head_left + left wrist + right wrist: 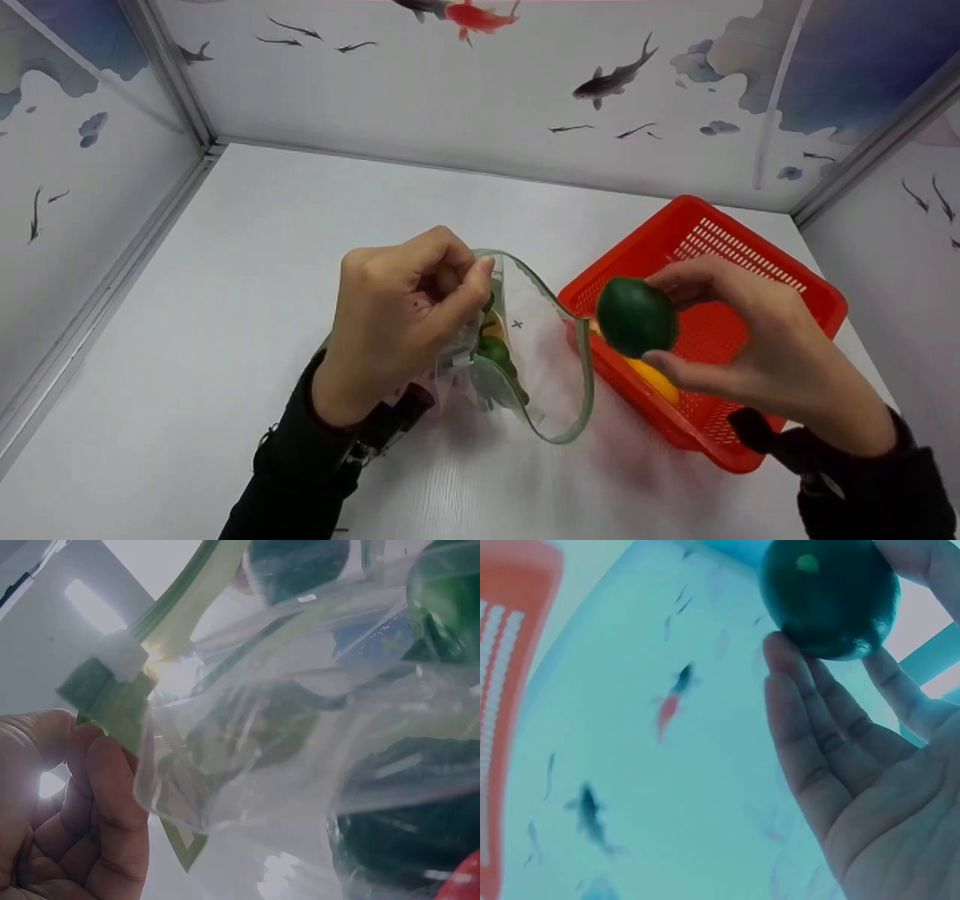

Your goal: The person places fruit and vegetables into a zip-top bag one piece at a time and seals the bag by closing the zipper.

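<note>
My left hand [405, 315] pinches the edge of a clear zip bag [586, 382] with pale green trim, thumb against curled forefinger. The mouth of the bag gapes toward the right. Inside are several green pieces, among them a round green fruit [493, 349]; in the left wrist view, dark green shapes [405, 817] show through the plastic. Between thumb and fingertips, my right hand [757, 337] holds a dark green round fruit [636, 319] in the air, right of the bag's mouth and overlapping the red basket in the head view. A pale spot marks the fruit [832, 600].
The red plastic basket [829, 300] with slotted sides stands on the white table [247, 262] at the right. A yellow fruit [654, 381] lies in it, partly covered by the right hand's fruit. White panels with painted fish [615, 81] enclose the table's back and sides.
</note>
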Demonstrator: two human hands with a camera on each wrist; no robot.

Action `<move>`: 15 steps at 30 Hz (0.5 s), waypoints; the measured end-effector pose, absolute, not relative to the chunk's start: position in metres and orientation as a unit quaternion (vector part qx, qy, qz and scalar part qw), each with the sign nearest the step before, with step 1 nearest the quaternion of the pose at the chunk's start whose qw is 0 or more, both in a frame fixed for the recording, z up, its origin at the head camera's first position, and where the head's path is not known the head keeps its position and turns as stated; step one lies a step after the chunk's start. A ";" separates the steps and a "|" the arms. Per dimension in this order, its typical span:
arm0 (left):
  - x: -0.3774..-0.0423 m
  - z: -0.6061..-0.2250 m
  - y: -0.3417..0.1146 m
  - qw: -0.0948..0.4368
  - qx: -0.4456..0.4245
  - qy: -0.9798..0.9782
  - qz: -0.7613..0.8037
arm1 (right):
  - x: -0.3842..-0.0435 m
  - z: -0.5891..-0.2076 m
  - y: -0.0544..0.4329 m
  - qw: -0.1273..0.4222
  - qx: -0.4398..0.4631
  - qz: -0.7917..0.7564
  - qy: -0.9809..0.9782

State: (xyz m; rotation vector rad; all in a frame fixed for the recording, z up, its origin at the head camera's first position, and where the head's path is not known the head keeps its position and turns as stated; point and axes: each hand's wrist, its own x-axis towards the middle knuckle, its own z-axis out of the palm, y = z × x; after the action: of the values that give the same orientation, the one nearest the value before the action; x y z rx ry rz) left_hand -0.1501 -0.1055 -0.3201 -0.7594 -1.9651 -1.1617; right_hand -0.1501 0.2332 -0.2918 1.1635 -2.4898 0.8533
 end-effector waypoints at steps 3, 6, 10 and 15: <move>-0.150 -0.320 -0.106 0.359 -0.293 -0.763 -0.451 | -0.141 -0.294 0.216 0.145 0.435 0.304 -0.835; -0.150 -0.321 -0.106 0.357 -0.291 -0.764 -0.452 | -0.136 -0.299 0.199 0.141 0.456 0.306 -0.824; -0.150 -0.321 -0.107 0.349 -0.293 -0.766 -0.454 | -0.130 -0.305 0.178 0.124 0.463 0.284 -0.830; -0.150 -0.322 -0.107 0.345 -0.293 -0.768 -0.454 | -0.128 -0.312 0.159 0.121 0.467 0.258 -0.837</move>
State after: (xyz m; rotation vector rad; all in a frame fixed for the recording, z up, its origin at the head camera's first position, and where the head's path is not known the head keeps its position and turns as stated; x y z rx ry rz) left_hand -0.1498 -0.1065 -0.3216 -0.7597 -1.9933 -1.1776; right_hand -0.1281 0.1594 -0.3121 1.3645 -2.4453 0.7536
